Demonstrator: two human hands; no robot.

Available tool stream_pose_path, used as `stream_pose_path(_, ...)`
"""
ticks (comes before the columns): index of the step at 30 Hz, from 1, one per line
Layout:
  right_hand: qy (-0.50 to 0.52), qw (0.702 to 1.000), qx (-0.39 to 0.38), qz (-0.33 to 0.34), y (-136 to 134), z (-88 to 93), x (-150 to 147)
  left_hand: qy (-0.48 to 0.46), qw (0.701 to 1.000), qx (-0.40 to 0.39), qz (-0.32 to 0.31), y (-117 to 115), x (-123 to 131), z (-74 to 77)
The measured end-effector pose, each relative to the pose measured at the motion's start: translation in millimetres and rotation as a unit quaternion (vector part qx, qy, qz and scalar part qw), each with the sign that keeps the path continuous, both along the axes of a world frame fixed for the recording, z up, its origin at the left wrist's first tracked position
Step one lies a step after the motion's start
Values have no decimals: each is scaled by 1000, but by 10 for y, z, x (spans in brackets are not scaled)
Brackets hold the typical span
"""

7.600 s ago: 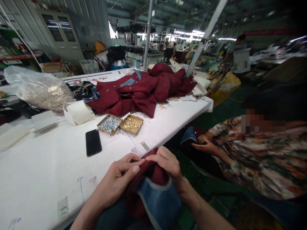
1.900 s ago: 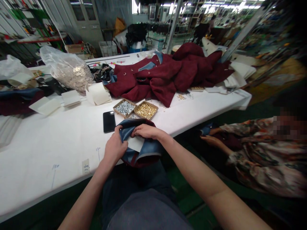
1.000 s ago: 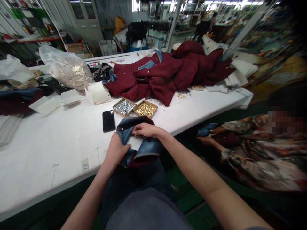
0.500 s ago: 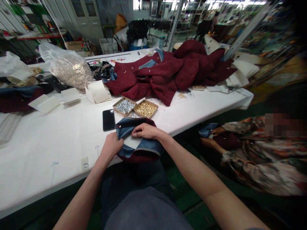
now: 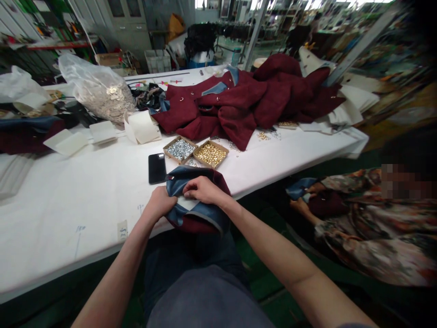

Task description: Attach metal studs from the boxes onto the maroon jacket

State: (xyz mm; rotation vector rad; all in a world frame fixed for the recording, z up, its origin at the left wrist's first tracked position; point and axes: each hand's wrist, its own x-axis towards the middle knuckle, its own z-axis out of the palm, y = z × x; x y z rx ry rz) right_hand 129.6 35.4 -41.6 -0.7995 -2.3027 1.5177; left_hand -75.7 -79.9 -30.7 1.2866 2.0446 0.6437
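Observation:
My left hand (image 5: 163, 201) is closed on the left edge of a maroon fabric piece (image 5: 194, 225) with a shiny blue lining. The piece lies open at the table's front edge, partly over my lap. Inside it shows a flat white sheet (image 5: 186, 203). Above that sheet, my right hand (image 5: 200, 189) has its fingers curled together in a pinch; whatever they hold is hidden. Just beyond the piece, a small tray of silver studs (image 5: 180, 149) touches a tray of gold studs (image 5: 211, 154). A black phone (image 5: 156, 168) lies to the left of the fabric.
A heap of maroon fabric (image 5: 235, 102) covers the back of the white table (image 5: 112, 191). At the back left stands a plastic bag (image 5: 99, 89) full of small pale pieces, with folded white cards (image 5: 66, 142) nearby. On the right sits a co-worker (image 5: 372, 218) handling similar fabric.
My right hand has shifted slightly left over the white sheet, toward my left hand. My left hand keeps its hold on the fabric edge. The whole view has moved a little.

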Motion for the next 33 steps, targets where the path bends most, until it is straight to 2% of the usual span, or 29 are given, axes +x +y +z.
stream_pose_path(5,34,998,47,-4,-98,3,-33,-126,992,2,25,-78,-11,-30)
stream_pose_path(11,69,992,101,-30,-246,-76,-113,-192,981,20,28,-105,-13,-23)
stream_pose_path(15,70,992,103,-37,-207,-137,-142,-214,976,12,24,-92,-35,-42)
stream_pose_path(21,43,993,104,-46,-188,-128,-214,-225,974,18,15,-116,-60,-66)
stream_pose_path(26,2,982,142,-125,-282,-73,-247,-185,982,43,-17,-124,-60,-48)
stream_pose_path(28,-18,971,172,-168,-360,-16,-238,-152,986,51,-35,-113,-53,-35)
stream_pose_path(30,-51,942,264,-203,-459,62,-232,-114,990,57,-57,-104,-35,-5)
stream_pose_path(33,-103,854,464,-211,-585,186,-244,-48,992,66,-93,-113,24,76)
